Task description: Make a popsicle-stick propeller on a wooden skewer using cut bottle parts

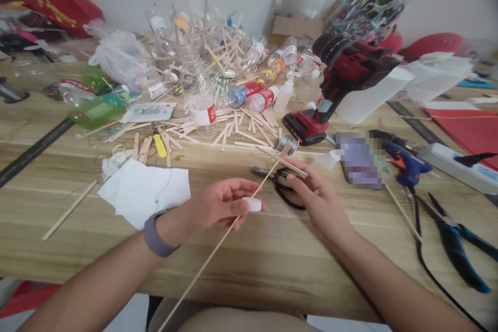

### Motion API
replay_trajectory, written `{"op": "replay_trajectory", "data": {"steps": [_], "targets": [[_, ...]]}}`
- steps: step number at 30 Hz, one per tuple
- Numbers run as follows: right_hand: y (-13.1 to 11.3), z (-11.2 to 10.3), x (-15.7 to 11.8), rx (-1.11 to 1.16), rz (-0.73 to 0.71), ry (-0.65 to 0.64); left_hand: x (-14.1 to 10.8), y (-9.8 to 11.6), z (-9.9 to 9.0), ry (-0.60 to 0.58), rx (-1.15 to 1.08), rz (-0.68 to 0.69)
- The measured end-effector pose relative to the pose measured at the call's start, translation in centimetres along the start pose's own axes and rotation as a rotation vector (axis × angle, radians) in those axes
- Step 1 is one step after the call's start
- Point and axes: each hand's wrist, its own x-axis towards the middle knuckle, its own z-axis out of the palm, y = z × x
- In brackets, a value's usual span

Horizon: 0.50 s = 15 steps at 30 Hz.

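Note:
My left hand [229, 202] is closed around a white bottle cap [253, 204] and a long thin wooden stick [206, 262]. The thin stick slants from below the picture up past the cap; I cannot tell whether it passes through the cap. At its upper end it meets flat wooden craft sticks [291, 167], which appear crossed. My right hand [315, 192] pinches one of these craft sticks between thumb and fingers. Black-handled scissors [286, 194] lie on the table, partly behind my right hand.
A red cordless drill [346, 78] stands beyond my right hand. Pliers [453, 241], a blue glue gun [412, 163] and a power strip [462, 161] lie to the right. Plastic bottles [202, 109] and loose craft sticks crowd the back. White paper [148, 189] lies left.

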Motion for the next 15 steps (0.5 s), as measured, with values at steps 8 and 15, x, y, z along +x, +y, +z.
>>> {"op": "replay_trajectory", "data": {"steps": [8,15], "targets": [[-0.5,-0.1,-1.2,-0.016,-0.316,-0.392,0.5,-0.9,-0.4,0.116,-0.196,0.06],[-1.3,-0.1,-1.2,-0.124,-0.415,-0.361,0.5,-0.9,-0.4,0.113,-0.2,0.002]]}}
